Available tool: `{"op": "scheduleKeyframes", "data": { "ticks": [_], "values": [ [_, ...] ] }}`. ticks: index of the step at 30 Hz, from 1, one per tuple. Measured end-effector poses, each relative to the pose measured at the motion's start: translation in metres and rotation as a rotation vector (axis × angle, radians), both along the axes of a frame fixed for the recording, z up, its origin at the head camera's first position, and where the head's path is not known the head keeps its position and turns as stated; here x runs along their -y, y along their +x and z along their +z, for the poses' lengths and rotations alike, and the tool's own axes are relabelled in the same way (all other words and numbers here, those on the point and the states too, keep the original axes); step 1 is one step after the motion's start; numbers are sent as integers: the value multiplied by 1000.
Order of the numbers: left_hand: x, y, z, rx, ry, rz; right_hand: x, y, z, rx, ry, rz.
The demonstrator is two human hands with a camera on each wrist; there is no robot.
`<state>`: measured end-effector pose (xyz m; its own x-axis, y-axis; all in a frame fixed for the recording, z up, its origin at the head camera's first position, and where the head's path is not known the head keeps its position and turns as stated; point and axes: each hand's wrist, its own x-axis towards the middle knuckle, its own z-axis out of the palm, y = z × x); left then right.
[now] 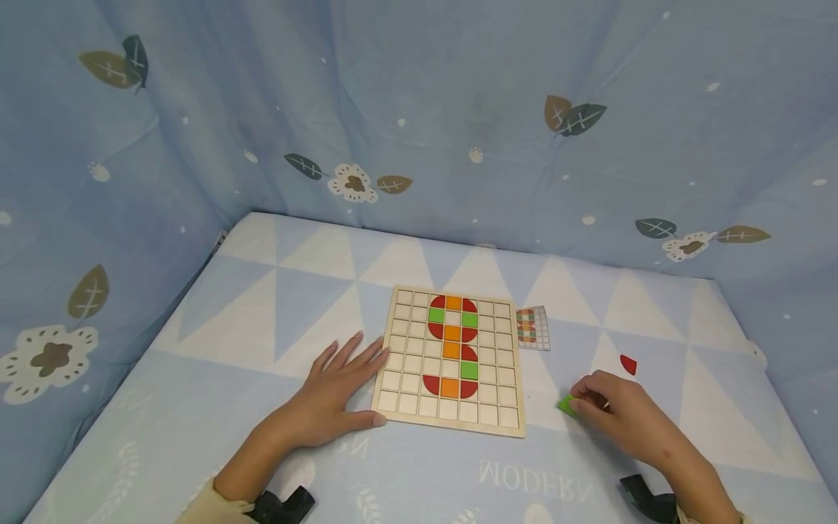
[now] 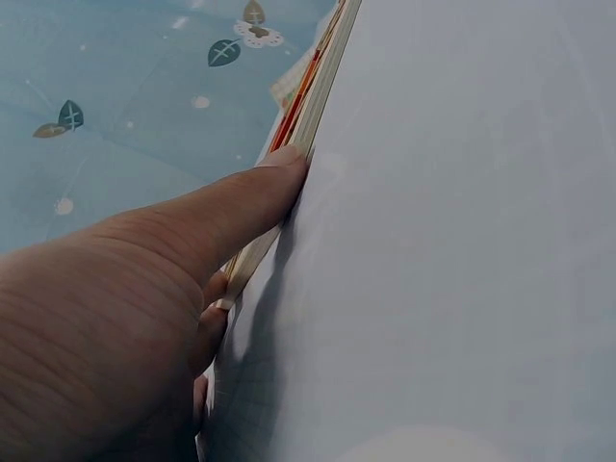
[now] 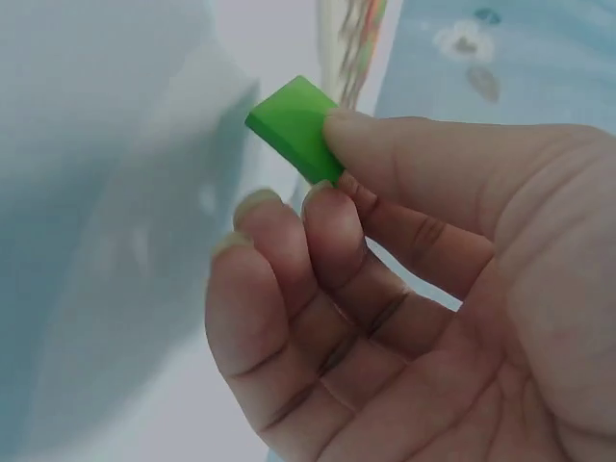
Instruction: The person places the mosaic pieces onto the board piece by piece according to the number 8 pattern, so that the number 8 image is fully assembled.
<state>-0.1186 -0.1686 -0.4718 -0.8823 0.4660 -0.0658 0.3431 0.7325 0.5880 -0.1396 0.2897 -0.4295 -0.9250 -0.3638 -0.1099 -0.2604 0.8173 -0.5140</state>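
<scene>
A wooden grid board (image 1: 406, 382) lies on the table, with red quarter-round, orange square and green square tiles in its middle columns. The left hand (image 1: 337, 397) rests at the board's left edge with fingers spread; in the left wrist view its thumb (image 2: 241, 197) touches the board's side. To the right of the board, the right hand (image 1: 618, 411) pinches a green square tile (image 3: 296, 125) between thumb and fingers, just above the cloth. A loose red quarter-round tile (image 1: 628, 364) lies beyond that hand.
A small pattern card (image 1: 538, 327) lies against the board's upper right edge, printed with red, orange and green shapes. A blue and white triangle-patterned cloth (image 1: 314, 313) covers the table. Blue curtains (image 1: 419, 109) with leaves and flowers close off the back and sides.
</scene>
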Motion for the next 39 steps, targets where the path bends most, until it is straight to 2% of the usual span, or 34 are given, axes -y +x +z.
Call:
{"op": "scheduleKeyframes", "data": {
  "ticks": [3,11,21,24,28,35,39],
  "values": [
    [0,0,0,-2,2,0,17,-6,7,-25,-7,47],
    [1,0,0,-3,-3,-9,76,-27,23,-9,5,200],
    [1,-1,1,-12,-11,-12,148,-55,17,-84,3,401],
    [1,0,2,-9,-7,-12,162,-60,14,-105,14,422],
    [2,0,2,-4,-6,-14,175,-65,9,-101,38,408],
    [2,0,1,-8,-10,-23,184,-65,6,-28,43,364],
    [3,0,1,-21,-10,-25,188,-64,5,-42,66,374]
  ]
}}
